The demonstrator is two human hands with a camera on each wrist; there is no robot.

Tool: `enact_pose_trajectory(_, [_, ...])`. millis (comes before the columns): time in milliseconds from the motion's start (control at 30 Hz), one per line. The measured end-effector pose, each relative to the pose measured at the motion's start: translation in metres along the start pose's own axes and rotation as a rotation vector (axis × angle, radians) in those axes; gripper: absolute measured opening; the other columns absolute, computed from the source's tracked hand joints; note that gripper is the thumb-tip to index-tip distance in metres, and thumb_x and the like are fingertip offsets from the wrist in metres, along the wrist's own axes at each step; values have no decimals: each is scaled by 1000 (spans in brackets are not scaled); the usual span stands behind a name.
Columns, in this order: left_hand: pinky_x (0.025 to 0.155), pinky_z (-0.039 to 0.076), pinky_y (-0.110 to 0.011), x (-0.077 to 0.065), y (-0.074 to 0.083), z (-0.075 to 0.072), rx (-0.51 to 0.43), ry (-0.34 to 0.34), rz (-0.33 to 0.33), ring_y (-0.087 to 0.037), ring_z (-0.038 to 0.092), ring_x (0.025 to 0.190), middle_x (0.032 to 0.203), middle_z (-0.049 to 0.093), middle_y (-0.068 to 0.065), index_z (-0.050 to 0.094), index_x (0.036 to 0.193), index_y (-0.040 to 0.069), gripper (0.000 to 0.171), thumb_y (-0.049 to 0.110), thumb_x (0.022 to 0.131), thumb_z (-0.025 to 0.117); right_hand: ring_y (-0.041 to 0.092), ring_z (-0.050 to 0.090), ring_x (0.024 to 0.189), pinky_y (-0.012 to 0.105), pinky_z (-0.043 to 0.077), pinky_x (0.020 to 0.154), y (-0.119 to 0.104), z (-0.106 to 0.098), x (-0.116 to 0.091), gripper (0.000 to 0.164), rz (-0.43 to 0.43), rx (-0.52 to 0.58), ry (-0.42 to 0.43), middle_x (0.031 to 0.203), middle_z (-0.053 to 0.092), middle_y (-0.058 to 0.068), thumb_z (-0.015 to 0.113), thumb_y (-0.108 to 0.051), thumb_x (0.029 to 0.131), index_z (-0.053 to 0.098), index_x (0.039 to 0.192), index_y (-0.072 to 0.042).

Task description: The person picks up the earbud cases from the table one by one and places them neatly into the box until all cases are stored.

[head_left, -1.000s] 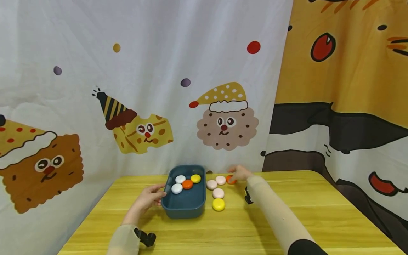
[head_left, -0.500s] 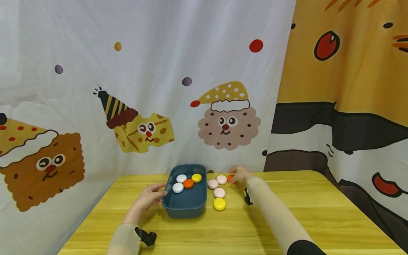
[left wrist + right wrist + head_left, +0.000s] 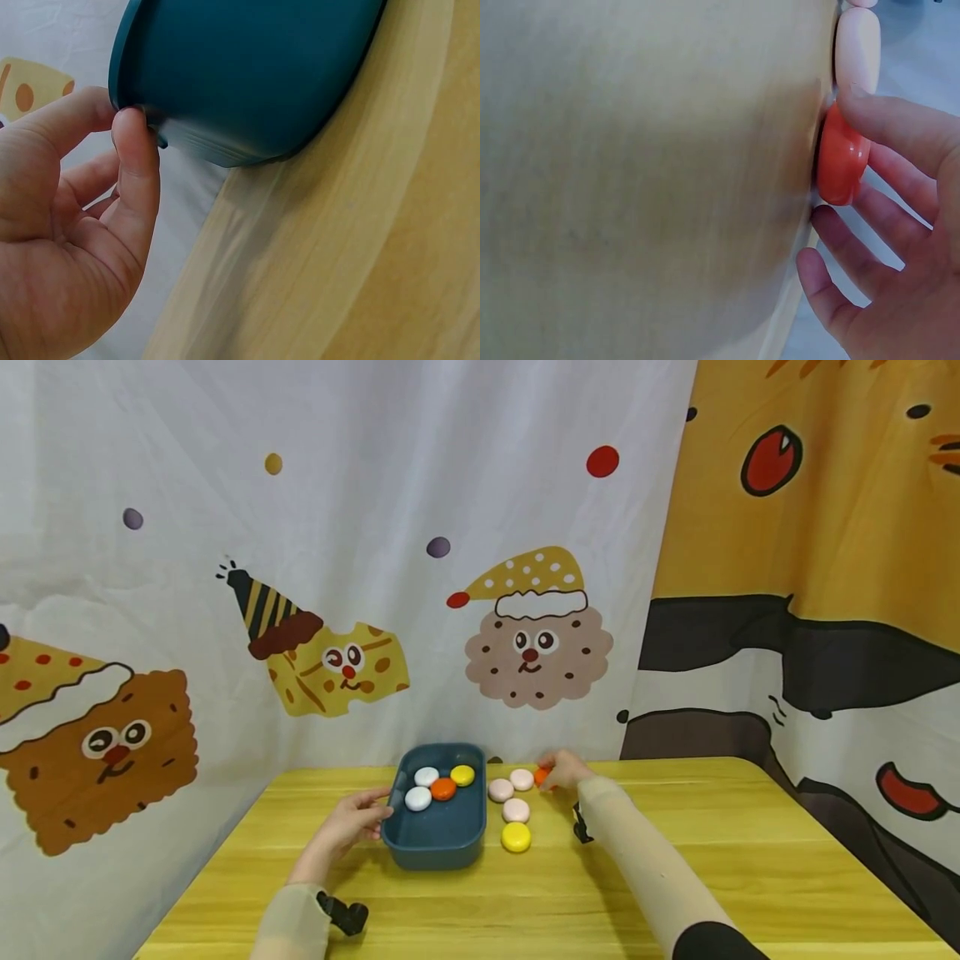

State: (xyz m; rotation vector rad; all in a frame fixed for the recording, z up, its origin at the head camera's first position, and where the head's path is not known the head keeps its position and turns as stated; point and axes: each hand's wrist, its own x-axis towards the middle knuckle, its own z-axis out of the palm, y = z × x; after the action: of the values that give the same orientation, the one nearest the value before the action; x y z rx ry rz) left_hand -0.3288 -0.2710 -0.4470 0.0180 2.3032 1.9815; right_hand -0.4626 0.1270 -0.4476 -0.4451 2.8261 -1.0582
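Note:
In the head view, my left hand (image 3: 351, 823) is at the left side of a dark blue plastic box (image 3: 435, 853). The left wrist view shows thumb and forefinger pinching the rim of this box (image 3: 240, 75). Inside lie two white discs (image 3: 417, 798), an orange disc (image 3: 443, 789) and a yellow disc (image 3: 462, 775). My right hand (image 3: 567, 770) is at another orange disc (image 3: 541, 776) on the table. Up close in the right wrist view, thumb and fingers hold that glossy rounded orange disc (image 3: 843, 161), beside a pale pink disc (image 3: 858, 49).
Between the box and my right hand, three pale pink discs (image 3: 516, 811) and a yellow disc (image 3: 516, 837) lie on the wooden table (image 3: 480, 910). A curtain (image 3: 420, 460) with cartoon prints hangs just behind the table's far edge.
My right fingers have come in around the orange disc on the table. The left hand stays at the box, and the head view has shifted slightly.

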Motion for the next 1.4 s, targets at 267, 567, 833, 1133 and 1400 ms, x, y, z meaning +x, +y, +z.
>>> enact_pose_trajectory(267, [60,54,-28,2,3,2,17,-11,-1,-14,53,61,89,55,-10,44,142,-5,53,5,93,61,29,59,103,40,47,93,7,-3,-3,50,-11,14,24,114,66,19,82,1,68,67,116,7])
enact_pose_trajectory(567, [57,52,-27,1,6,3,8,-6,13,-14,52,61,89,55,-10,43,142,-6,54,6,93,62,31,59,105,39,49,92,1,-10,-5,52,6,188,47,118,63,22,80,0,71,63,119,9])
enact_pose_trajectory(833, [57,52,-27,2,3,2,25,7,6,-14,52,61,90,56,-10,45,142,-4,53,5,93,62,32,58,112,43,44,98,-9,-17,-6,50,-48,272,51,121,63,19,78,-4,76,63,122,7])
enact_pose_trajectory(1133, [58,53,-28,-1,3,1,23,26,-7,-15,52,61,90,56,-11,46,141,-4,51,4,92,61,30,55,115,48,45,96,-21,-23,-18,51,-64,308,29,125,61,15,77,-8,80,61,127,3])
enact_pose_trajectory(1400, [58,53,-28,0,1,1,13,30,-19,-15,53,61,94,57,-15,47,141,-4,51,4,92,62,30,55,113,44,47,91,-18,-20,-25,48,-89,299,12,122,63,14,76,-8,80,63,125,2])
